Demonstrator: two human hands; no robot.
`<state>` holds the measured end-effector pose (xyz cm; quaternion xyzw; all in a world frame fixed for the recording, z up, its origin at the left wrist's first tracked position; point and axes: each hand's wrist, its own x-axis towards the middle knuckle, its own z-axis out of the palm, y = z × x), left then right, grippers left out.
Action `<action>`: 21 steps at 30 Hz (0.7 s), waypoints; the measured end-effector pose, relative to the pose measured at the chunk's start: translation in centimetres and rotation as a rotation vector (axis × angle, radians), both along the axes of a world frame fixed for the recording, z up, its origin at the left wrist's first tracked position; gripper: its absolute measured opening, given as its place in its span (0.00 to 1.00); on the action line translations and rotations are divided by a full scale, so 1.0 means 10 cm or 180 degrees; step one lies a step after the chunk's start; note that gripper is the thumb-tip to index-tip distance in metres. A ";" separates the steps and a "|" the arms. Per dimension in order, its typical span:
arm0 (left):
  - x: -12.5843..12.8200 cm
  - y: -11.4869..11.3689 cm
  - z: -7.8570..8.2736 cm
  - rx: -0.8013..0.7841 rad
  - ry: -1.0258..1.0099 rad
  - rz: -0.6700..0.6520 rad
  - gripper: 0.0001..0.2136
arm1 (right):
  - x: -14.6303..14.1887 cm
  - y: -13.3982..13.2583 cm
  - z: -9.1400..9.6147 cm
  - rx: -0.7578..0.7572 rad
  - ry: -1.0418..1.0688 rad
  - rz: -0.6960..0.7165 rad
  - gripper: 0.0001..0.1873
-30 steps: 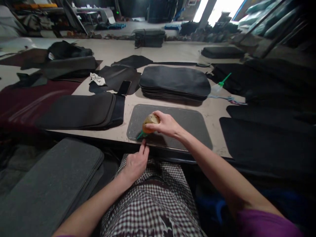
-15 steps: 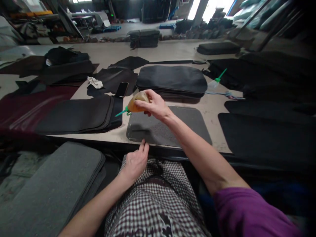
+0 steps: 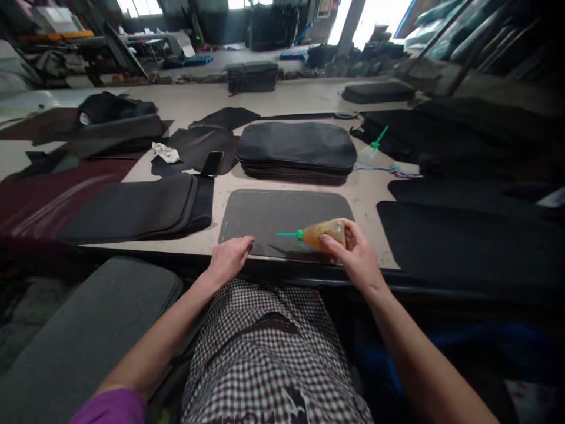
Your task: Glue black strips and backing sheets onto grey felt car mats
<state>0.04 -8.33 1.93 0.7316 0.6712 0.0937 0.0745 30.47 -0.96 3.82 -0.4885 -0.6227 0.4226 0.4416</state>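
My right hand (image 3: 361, 259) is wrapped around a squeeze bottle (image 3: 321, 234) of amber liquid. The bottle lies on its side in the air, its thin green nozzle pointing left over a grey rounded panel (image 3: 260, 212) at the table's front edge. At that panel's near left edge rests my left hand (image 3: 229, 259), fingers closed together; a small dark spot shows at the fingertips, too small to name. Behind the panel stands a stack of black rounded panels (image 3: 295, 144).
A second bottle with a green nozzle (image 3: 374, 144) stands right of the stack. Dark panels (image 3: 132, 203) lie at left, near a phone (image 3: 212, 164) and a white rag (image 3: 166, 153). Black sheets (image 3: 463, 235) cover the right side. Grey panels (image 3: 97, 318) are piled below at left.
My right hand has brought the bottle right and nearer to me, its nozzle now level. My left hand has shifted slightly left and up, its stretched fingers now curled in.
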 end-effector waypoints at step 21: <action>-0.43 0.23 0.01 0.0312 -0.0208 -0.0909 0.08 | -0.67 -0.30 -0.01 0.1117 -0.0821 0.0729 0.25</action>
